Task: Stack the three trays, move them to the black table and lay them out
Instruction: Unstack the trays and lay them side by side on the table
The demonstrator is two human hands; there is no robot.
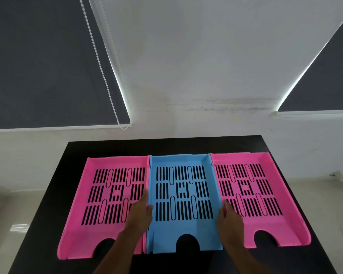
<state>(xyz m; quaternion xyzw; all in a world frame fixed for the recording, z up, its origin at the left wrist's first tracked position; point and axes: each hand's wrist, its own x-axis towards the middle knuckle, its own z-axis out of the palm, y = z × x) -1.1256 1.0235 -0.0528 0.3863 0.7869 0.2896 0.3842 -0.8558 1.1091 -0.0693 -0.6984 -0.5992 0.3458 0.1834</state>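
The blue tray (183,202) is being gripped by its side walls between the left hand (141,216) and the right hand (229,221), on the black table (111,148). Pink trays (107,202) (253,194) are lying touching it, just outside each hand. All three are sitting bare.

This looks like an office or plain workroom. Slotted plastic letter trays (183,202) of the desk-filing kind lie on a black counter (107,149). Behind it stands a bare white wall (196,76), with dark grey roller blinds (38,66) drawn down and a beaded pull chain (99,62).
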